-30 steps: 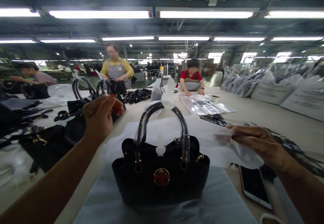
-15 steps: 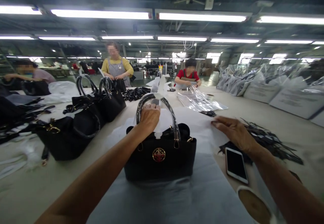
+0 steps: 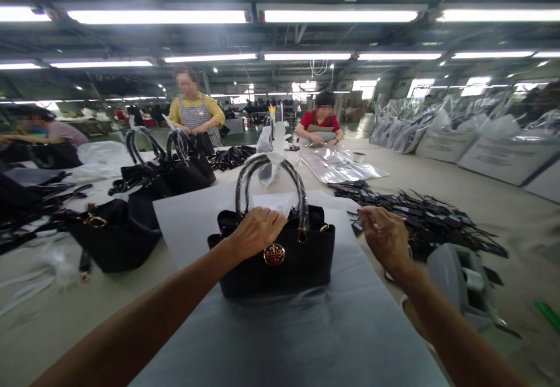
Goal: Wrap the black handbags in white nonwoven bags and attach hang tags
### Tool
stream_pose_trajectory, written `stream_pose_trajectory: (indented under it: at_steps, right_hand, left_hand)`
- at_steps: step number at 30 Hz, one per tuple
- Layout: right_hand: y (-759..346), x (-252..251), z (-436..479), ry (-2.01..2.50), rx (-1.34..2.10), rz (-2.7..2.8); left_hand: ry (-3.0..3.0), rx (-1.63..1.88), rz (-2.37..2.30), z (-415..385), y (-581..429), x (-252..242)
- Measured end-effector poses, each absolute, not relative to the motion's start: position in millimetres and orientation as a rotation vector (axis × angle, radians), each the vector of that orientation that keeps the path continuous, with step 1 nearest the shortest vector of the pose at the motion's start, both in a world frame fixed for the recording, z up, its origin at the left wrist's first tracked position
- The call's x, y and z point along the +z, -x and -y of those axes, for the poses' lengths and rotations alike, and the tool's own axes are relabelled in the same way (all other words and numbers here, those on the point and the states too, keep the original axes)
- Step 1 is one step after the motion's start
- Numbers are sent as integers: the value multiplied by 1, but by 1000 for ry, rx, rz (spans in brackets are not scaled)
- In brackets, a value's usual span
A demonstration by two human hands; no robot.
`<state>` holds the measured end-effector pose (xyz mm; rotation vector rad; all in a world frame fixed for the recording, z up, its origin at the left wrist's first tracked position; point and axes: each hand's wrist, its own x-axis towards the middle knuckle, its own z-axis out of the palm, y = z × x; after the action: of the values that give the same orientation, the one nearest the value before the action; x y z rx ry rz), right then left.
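L hand (image 3: 259, 232) is at the front top edge of a smooth, black, boxy handbag (image 3: 284, 279), knuckles up, fingers bent; can't tell if it grips anything, tips aren't clear. R hand (image 3: 387, 241) is narrow, thumb & fingertips pinched on the R edge of a large, thin, white paper sheet (image 3: 284, 346).

Handbag stands upright on the sheet, approx. mid-view, b/w the 2 hands, w/ a round gold-and-red emblem (image 3: 274, 254) on its front. Its 2 arched black handles (image 3: 301, 194), wrapped in clear plastic, stand up; a whitish translucent strip (image 3: 279, 136) rises at their top.

R of R hand: a pile of thin black straps w/ tags (image 3: 433, 218). Nearer, beside R forearm: a rounded grey plastic dispenser-like item (image 3: 448, 270).

L of handbag, well apart: a black handbag w/ gold clasp (image 3: 118, 238); more black handbags (image 3: 195, 174) behind it, also w/ wrapped handles.

Far side of the pale table (image 3: 485, 200): flat, shiny clear plastic sheets (image 3: 339, 165), just beside the hands of a co-worker in red top & apron (image 3: 321, 121). A co-worker in yellow top & checked apron (image 3: 196, 112) has hands at a black bag. Far R: a row of whitish plastic-wrapped packages (image 3: 494, 142).
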<state>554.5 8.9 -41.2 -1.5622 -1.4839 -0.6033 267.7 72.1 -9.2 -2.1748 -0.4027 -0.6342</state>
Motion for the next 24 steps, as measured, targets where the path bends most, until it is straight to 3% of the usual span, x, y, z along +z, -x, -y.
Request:
stream_pose_trajectory:
  at_steps: [7, 11, 24]
  right_hand:
    - [-502, -36, 20, 1278, -907, 1601]
    - [-445, -39, 23, 932, -649, 2041]
    - [-428, -46, -3, 909, -333, 1957]
  left_hand:
    - [2260, -582, 288, -56, -272, -29]
    - [2283, -631, 249, -52, -272, -30]
    - [2174, -731, 340, -66, -234, -1]
